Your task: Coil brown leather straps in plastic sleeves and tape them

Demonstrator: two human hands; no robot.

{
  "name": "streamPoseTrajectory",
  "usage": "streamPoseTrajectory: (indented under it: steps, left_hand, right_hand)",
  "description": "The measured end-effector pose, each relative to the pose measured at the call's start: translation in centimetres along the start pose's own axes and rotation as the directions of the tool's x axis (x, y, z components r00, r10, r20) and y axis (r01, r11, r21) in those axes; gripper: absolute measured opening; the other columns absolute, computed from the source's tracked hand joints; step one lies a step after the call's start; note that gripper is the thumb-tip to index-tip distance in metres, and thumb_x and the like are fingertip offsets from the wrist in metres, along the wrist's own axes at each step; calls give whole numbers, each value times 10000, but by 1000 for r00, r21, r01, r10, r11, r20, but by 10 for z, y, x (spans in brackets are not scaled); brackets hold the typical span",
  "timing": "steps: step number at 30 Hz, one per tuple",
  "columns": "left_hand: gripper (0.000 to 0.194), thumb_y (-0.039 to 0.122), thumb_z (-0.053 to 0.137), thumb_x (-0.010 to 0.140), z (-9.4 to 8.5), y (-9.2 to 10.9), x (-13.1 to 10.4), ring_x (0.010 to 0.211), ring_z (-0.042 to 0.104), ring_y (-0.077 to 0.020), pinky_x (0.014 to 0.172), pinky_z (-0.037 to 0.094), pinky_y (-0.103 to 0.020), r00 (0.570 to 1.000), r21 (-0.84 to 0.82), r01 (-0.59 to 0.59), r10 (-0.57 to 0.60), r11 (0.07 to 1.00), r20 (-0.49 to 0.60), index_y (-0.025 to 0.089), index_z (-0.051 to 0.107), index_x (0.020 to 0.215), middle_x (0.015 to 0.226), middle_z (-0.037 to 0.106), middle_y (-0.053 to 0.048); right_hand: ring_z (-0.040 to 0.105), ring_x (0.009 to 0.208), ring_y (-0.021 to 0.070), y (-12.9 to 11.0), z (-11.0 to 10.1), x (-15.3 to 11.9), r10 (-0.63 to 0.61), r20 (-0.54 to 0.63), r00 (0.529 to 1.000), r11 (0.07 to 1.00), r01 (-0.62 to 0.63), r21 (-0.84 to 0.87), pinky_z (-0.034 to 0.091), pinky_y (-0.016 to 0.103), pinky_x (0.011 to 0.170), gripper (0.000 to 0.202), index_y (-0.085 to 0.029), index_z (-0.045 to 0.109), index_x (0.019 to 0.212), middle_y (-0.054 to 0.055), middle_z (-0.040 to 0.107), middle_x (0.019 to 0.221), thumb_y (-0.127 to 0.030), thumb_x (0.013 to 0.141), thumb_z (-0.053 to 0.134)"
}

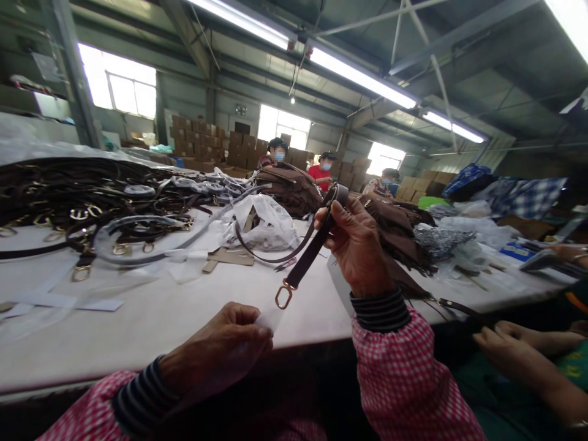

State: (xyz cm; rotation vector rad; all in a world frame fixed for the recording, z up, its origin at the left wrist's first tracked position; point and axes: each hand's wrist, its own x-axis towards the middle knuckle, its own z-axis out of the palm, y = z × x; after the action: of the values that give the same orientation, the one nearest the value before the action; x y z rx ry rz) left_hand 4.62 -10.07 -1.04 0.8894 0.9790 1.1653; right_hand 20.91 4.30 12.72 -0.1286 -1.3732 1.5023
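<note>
My right hand (353, 242) is closed around a dark brown bag strap (309, 262), raised above the table. From the strap's lower end hangs a gold oval ring (283, 296), and a thinner loop of it droops to the left. Lower down at the table's front edge, my left hand (225, 343) pinches a thin, translucent plastic sleeve (272, 320) between thumb and fingers. The sleeve's top lies close to the gold ring; whether they touch I cannot tell.
Many dark straps (92, 184) with gold hardware pile up at left. A white plastic bag (266, 220) and cardboard strips (229, 257) lie mid-table. Brown bags (395, 226) are heaped behind. A co-worker's hands (509, 343) hold a strap at right; several people sit across the table.
</note>
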Motion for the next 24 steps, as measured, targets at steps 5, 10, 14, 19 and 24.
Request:
streamPoseTrajectory:
  steps: [5, 10, 14, 19, 24]
  left_hand:
    - [373, 442, 880, 720, -8, -3, 3, 490, 423, -74, 478, 207, -222, 998, 72, -1, -4, 997, 68, 88, 765, 687, 565, 594, -16]
    - [354, 428, 847, 744, -10, -1, 6, 553, 499, -103, 531, 277, -226, 988, 134, -35, 14, 990, 151, 79, 794, 731, 631, 655, -55]
    - [313, 393, 839, 760, -7, -1, 10, 537, 511, -104, 525, 305, -226, 984, 109, -44, 24, 993, 177, 82, 803, 768, 641, 669, -56]
    - [241, 319, 862, 745, 1, 6, 11, 620, 637, -163, 591, 421, -246, 983, 27, -68, 62, 997, 172, 95, 797, 808, 722, 743, -107]
    - [281, 328, 856, 779, 6, 16, 6, 635, 659, -169, 628, 486, -263, 990, 28, -79, 76, 996, 116, 87, 786, 907, 768, 759, -124]
  right_hand:
    - [644, 624, 119, 5, -2, -2, 21, 10, 1000, 999, -22, 33, 386, 149, 409, 290, -228, 576, 966, -15, 737, 771, -287, 823, 821]
    - [638, 619, 117, 5, -4, -5, 32, 16, 999, 998, -32, 53, 394, 145, 415, 291, -216, 578, 957, -6, 745, 780, -286, 823, 827]
    - [635, 621, 117, 3, -5, -8, 31, 8, 999, 998, -31, 53, 389, 141, 415, 293, -214, 578, 959, -4, 741, 777, -284, 823, 828]
    - [640, 633, 122, 5, -10, -11, 23, -27, 999, 999, -21, 47, 392, 146, 418, 298, -220, 580, 953, -13, 732, 770, -289, 816, 835]
    - [631, 647, 116, 6, -13, -15, 3, -54, 999, 1000, -1, 30, 410, 150, 437, 255, -210, 628, 979, -3, 739, 797, -290, 834, 822]
